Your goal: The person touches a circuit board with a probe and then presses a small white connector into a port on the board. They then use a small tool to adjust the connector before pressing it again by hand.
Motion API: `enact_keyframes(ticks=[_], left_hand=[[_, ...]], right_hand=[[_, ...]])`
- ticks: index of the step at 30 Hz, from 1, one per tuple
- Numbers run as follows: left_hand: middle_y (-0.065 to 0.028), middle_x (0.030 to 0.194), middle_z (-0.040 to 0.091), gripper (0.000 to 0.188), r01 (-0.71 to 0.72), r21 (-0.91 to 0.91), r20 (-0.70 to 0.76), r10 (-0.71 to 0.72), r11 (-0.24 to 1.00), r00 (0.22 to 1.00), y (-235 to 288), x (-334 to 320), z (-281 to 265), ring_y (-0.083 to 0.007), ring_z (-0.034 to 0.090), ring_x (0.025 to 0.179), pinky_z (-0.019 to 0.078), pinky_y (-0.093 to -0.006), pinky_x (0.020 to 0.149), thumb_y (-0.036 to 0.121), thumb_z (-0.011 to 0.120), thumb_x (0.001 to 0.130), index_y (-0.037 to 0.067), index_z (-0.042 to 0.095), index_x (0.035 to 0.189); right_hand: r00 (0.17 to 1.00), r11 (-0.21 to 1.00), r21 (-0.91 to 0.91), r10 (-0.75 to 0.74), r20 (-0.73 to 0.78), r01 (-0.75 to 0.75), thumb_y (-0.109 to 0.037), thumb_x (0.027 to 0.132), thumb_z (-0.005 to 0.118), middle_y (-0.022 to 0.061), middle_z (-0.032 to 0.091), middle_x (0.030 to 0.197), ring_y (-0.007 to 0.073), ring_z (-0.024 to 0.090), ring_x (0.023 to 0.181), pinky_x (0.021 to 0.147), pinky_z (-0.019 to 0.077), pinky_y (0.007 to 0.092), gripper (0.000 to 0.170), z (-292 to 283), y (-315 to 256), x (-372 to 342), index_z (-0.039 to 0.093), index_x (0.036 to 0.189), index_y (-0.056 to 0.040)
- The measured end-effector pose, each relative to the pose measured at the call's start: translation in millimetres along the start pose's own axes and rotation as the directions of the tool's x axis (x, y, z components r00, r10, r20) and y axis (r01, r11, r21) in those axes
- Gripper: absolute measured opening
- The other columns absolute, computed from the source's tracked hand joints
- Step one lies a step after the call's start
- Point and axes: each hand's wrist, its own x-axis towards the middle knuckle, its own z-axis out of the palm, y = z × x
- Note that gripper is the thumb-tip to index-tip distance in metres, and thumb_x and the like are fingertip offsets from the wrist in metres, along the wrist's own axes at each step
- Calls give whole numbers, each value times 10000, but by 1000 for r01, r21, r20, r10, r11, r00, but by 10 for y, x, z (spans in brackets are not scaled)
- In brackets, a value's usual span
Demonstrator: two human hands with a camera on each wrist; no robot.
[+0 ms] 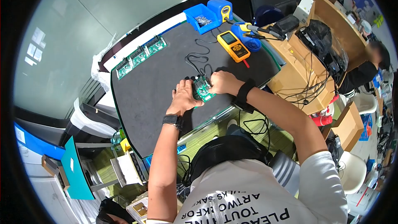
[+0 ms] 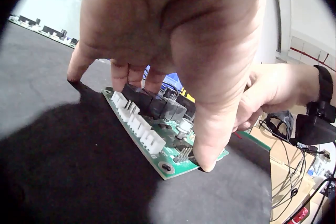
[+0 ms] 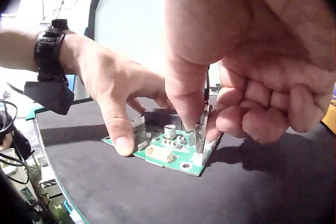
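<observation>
Green circuit board (image 1: 202,90) is being steadied flat on the black mat (image 1: 153,95) by the left hand (image 1: 184,97), fingers being held spread, thumb being pressed at the board's edge. A metal clip (image 3: 199,142) is being pinched at the board edge between thumb and index finger of the right hand (image 1: 224,83). Small silvery parts (image 1: 203,20) are being held in the blue bin (image 1: 198,10); a black plastic bag (image 1: 321,37) is being held in the cardboard box (image 1: 286,89), right.
</observation>
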Motion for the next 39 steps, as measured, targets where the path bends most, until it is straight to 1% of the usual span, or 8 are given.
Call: enact_keyframes(ticks=[6, 8, 12, 14, 22, 24, 31, 39], left_hand=[[-85, 1272, 452, 981, 8, -10, 21, -8, 1000, 1000, 12, -8, -15, -293, 399, 1254, 304, -556, 1055, 312, 872, 489, 75, 424, 1329], [-134, 1212, 490, 979, -27, 20, -29, 28, 999, 999, 21, -22, -12, -329, 444, 1185, 370, -448, 1009, 330, 868, 486, 30, 436, 1312], [-133, 1218, 487, 979, -19, 27, -34, 20, 999, 999, 25, -25, -12, -329, 442, 1186, 371, -447, 1008, 332, 869, 485, 38, 437, 1314], [-89, 1272, 450, 977, 9, -9, 0, -9, 1000, 1000, 26, -15, -15, -295, 403, 1250, 307, -566, 1050, 310, 875, 483, 70, 433, 1320], [-87, 1287, 442, 995, 26, 11, 25, -26, 1000, 999, 38, -4, -20, -292, 390, 1268, 301, -565, 1059, 318, 878, 490, 73, 420, 1339], [-86, 1289, 441, 999, 29, 12, 27, -29, 1000, 999, 40, -5, -23, -290, 388, 1271, 300, -564, 1061, 320, 879, 491, 74, 418, 1342], [-85, 1281, 444, 983, 22, 4, 19, -22, 1000, 1000, 21, 2, -10, -291, 395, 1261, 303, -566, 1056, 322, 879, 486, 78, 427, 1325], [-79, 1264, 451, 967, 12, -2, 0, -12, 1000, 1000, 20, -9, -3, -291, 400, 1250, 307, -563, 1047, 321, 876, 488, 80, 432, 1313]], right_hand=[[999, 1000, 25, 8, -51, -7, -288, 600, 709, 167, 657, 751, 355, 645, 749, 675, 528, 425, 281, 18, 12, -65, 686, 753, -53], [996, 1000, 23, 5, -84, -3, -277, 604, 705, 162, 655, 747, 354, 644, 743, 669, 527, 426, 264, 62, 27, -74, 681, 743, -55], [993, 999, 24, 26, -119, -23, -250, 619, 691, 156, 651, 739, 353, 640, 727, 657, 523, 429, 218, 100, 17, -88, 672, 721, -58], [991, 999, 28, 35, -126, -32, -251, 624, 691, 155, 650, 736, 352, 640, 725, 658, 522, 432, 217, 112, 11, -92, 672, 718, -57], [992, 997, 70, 44, -120, -35, -247, 692, 679, 193, 648, 736, 375, 651, 737, 681, 527, 455, 240, 54, -72, -198, 653, 715, -9], [980, 998, 69, 18, -197, -5, -234, 699, 671, 193, 635, 702, 376, 645, 705, 661, 525, 453, 223, 76, -86, -236, 644, 682, -13], [980, 996, 86, -3, -199, 20, -222, 683, 678, 195, 624, 686, 383, 631, 674, 637, 515, 458, 221, 187, 9, -190, 626, 656, -10], [977, 965, 258, 16, -215, 41, -249, 651, 711, 197, 600, 637, 383, 613, 645, 599, 490, 439, 271, 106, 112, -92, 614, 622, 2]])
